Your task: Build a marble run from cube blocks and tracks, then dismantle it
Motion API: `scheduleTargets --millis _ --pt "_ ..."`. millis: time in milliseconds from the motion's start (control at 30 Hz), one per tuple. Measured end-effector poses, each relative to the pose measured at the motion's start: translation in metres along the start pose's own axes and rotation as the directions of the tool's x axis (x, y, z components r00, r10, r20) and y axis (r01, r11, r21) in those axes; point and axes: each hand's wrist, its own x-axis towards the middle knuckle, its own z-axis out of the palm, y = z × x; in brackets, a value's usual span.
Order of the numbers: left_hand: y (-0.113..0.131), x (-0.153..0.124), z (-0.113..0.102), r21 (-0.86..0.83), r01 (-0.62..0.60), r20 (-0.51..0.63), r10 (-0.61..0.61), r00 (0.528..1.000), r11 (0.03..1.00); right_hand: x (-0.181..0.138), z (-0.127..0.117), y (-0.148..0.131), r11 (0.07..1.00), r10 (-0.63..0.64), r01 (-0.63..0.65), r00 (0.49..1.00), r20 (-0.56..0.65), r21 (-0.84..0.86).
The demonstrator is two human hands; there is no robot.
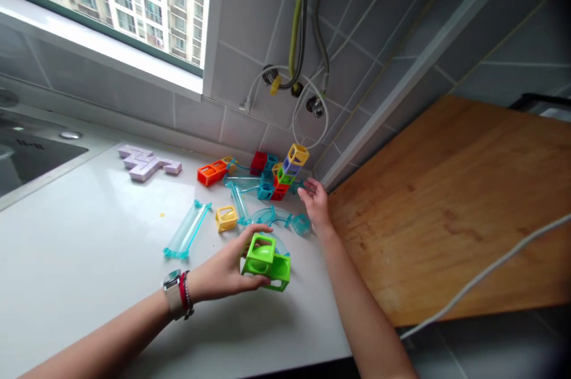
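My left hand (238, 263), with a watch and bracelets at the wrist, grips a bright green hollow block piece (260, 254) made of joined cube frames. It is held above the front part of the counter. Beside a tower of coloured cube blocks (288, 169), my right hand (316, 203) has its fingers apart and slightly curved. A clear blue piece at the tower's base lies close to those fingertips; I cannot tell if they touch it. Clear blue track pieces (241, 203) and a round blue piece (300, 224) lie in front of the tower.
A loose blue track (187, 230), a yellow cube block (226, 218) and an orange block (212, 173) lie on the white counter (111, 260). Farther left are lilac zigzag pieces (147, 163) and a sink (31, 153). A wooden board (446, 206) borders the right; a white cable (486, 275) crosses it.
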Motion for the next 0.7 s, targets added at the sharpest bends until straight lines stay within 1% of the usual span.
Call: scheduleTargets --millis 67,133,200,267,333,400,467,567,700 --pt "-0.001 0.001 -0.003 -0.048 0.017 -0.055 -0.020 0.998 0.999 0.028 0.009 0.006 1.000 0.008 -0.008 0.998 0.056 0.001" --pt "-0.001 0.003 -0.006 -0.123 0.015 -0.114 -0.029 0.993 0.992 0.046 0.018 0.011 1.000 -0.006 0.004 0.992 0.125 0.015" --pt "0.000 0.006 -0.011 -0.200 -0.007 -0.184 -0.031 0.982 0.980 0.055 0.026 0.016 0.999 -0.032 0.025 0.981 0.190 0.034" --pt "0.002 0.012 -0.020 -0.236 -0.038 -0.281 -0.031 0.959 0.971 0.058 0.030 0.019 0.998 -0.055 0.044 0.971 0.233 0.050" --pt "0.004 0.023 -0.033 -0.190 -0.057 -0.393 -0.023 0.919 0.980 0.059 0.030 0.022 0.996 -0.074 0.060 0.965 0.253 0.061" --pt "0.004 0.040 -0.050 -0.075 -0.045 -0.465 0.005 0.885 0.996 0.058 0.028 0.024 0.995 -0.089 0.072 0.960 0.265 0.073" --pt "0.003 0.062 -0.066 0.046 -0.017 -0.468 0.037 0.883 0.999 0.056 0.025 0.025 0.993 -0.102 0.079 0.955 0.279 0.091" --pt "-0.004 0.098 -0.084 0.155 0.005 -0.439 0.064 0.896 0.988 0.052 0.021 0.027 0.990 -0.108 0.074 0.950 0.293 0.123" --pt "-0.012 0.136 -0.097 0.250 0.083 -0.297 -0.006 0.955 0.965 0.047 0.017 0.029 0.984 -0.105 0.057 0.949 0.298 0.166"
